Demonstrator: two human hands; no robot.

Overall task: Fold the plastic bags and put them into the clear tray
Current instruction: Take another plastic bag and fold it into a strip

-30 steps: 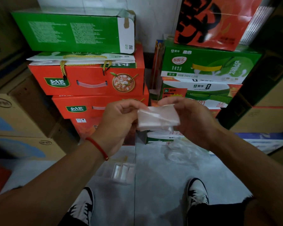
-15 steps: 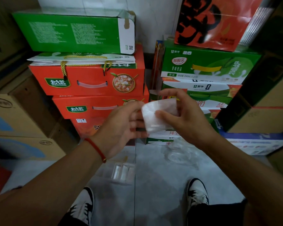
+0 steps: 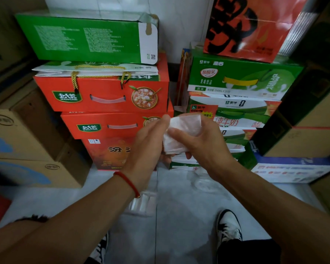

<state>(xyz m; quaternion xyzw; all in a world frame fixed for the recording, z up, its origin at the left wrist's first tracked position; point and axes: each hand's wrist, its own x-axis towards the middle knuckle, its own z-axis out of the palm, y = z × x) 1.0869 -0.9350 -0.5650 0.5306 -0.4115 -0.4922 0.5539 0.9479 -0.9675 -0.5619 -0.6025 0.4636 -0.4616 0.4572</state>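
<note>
Both hands raised at chest level in front of stacked cartons, working one folded white translucent plastic bag [image 3: 181, 133].

Bag: milky, semi-clear film, folded into a compact, roughly rectangular pad. Upper part fans slightly wider and shows soft creases; lower edge looks flatter and more tightly pressed. Reddish print of the cartons behind tints through the film. It is held in the air, well above the floor, between the two hands.

Right hand [image 3: 200, 141]: thumb lies across the near face of the bag, the fingers curl round its far side, so it grips the bag. A fingertip shows below the bag's lower edge.

Left hand [image 3: 148, 147]: fingers fairly straight and together, fingertips reaching the bag's upper left edge. Whether they pinch it or only press against it cannot be told; the contact is blurred. A red cord bracelet [image 3: 129, 182] sits on the left wrist.

Below the left wrist, on the pale tiled floor [image 3: 179, 225], lies the clear plastic tray [image 3: 143, 204], with white folded bags standing side by side in it, partly hidden by the forearm. A loose heap of crumpled clear plastic bags [image 3: 204, 182] lies on the floor right of it, below the right wrist.

Two black-and-white sneakers [image 3: 229, 227] at the bottom edge.
</note>
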